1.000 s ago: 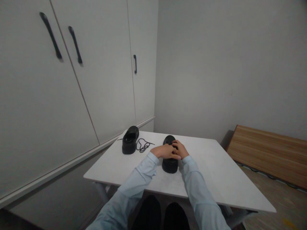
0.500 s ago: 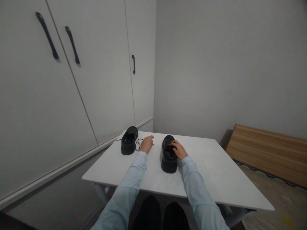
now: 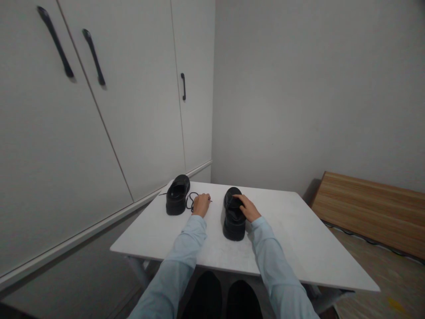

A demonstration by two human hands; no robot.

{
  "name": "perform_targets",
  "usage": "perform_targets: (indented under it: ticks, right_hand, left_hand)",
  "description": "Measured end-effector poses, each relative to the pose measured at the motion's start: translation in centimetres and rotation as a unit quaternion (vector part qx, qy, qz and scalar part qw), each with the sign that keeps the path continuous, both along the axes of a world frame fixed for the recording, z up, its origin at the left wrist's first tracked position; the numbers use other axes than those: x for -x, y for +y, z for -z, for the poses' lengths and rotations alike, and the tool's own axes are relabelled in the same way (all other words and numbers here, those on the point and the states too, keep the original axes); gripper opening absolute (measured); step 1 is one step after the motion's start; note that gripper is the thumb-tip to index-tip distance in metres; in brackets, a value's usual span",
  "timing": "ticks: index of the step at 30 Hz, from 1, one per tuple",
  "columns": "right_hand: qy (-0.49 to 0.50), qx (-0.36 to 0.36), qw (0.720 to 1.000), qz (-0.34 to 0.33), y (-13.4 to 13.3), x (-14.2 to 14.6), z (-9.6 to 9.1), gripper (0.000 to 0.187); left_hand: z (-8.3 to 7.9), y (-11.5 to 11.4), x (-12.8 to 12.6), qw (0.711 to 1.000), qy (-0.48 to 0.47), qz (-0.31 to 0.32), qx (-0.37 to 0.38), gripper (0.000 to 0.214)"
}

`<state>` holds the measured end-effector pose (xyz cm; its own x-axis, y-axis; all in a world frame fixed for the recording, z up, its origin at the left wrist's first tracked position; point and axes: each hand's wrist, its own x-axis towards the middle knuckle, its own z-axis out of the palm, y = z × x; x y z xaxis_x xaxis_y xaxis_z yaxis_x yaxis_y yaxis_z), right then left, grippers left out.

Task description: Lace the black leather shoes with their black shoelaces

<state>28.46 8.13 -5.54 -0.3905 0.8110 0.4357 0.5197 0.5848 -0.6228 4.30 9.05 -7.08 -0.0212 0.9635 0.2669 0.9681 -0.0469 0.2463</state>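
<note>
Two black lace-up shoes rest upright on a white table, toes pointing away from me. The left shoe has a loose black shoelace trailing from its right side toward my left hand. That hand is low over the tabletop, its fingers closed on the lace, with a thin end showing past the fingertips. My right hand is at the right side of the other shoe, its fingers bent over the tongue and lace area and gripping there. Exactly what lies under those fingertips is hidden.
The white table stands in a corner, with white cupboards along its left and a grey wall behind. A wood-grain board leans at the right. My knees are below the front edge.
My left hand has closed its fingers on the lace and turned slightly, staying near the same spot. My right hand's fingers have shifted a little on the shoe. The view has tilted slightly.
</note>
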Motion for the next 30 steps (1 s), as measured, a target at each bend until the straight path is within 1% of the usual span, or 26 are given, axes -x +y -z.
perform_targets:
  ticks: [4,7,11,15,17,19,21,23,26,30]
  right_hand:
    - [0.012,0.016,1.000,0.004,-0.1,0.0,-0.2,0.067]
    - [0.001,0.033,0.999,0.010,-0.2,-0.1,-0.5,0.067]
    - [-0.005,0.041,0.999,0.012,-0.5,-0.1,-0.8,0.065]
    - [-0.002,0.033,0.999,0.005,-0.7,-0.1,-0.9,0.064]
    - [-0.007,0.041,0.999,0.006,-0.7,0.0,-0.9,0.064]
    - [-0.011,0.047,0.999,0.004,-0.7,0.1,-0.9,0.066]
    - [-0.013,0.050,0.999,0.001,-0.7,0.1,-0.9,0.067]
    - [-0.012,0.051,0.999,0.003,-0.7,0.1,-1.0,0.067]
    - [-0.012,0.051,0.999,0.008,-0.8,0.1,-1.2,0.067]
    - [-0.019,0.059,0.998,0.026,-1.0,0.4,-1.8,0.061]
  left_hand:
    - [0.5,0.2,0.1,1.000,0.003,-0.008,-0.005,0.015]
    - [0.5,-0.2,0.0,1.000,-0.005,-0.002,-0.012,0.016]
    - [-0.2,-0.7,-0.4,0.998,-0.054,0.022,-0.014,0.014]
    - [-1.2,-0.3,-1.1,0.991,-0.109,0.066,-0.034,0.009]
    - [-1.9,0.1,-1.6,0.981,-0.165,0.098,-0.040,0.010]
    - [-2.7,0.4,-2.4,0.963,-0.236,0.124,-0.049,0.012]
    - [-3.4,0.5,-3.3,0.942,-0.304,0.129,-0.063,0.015]
    - [-3.9,0.4,-4.4,0.923,-0.358,0.116,-0.077,0.016]
    - [-4.0,0.1,-5.9,0.906,-0.401,0.095,-0.097,0.015]
    - [-3.1,-0.3,-7.1,0.896,-0.415,0.089,-0.130,0.014]
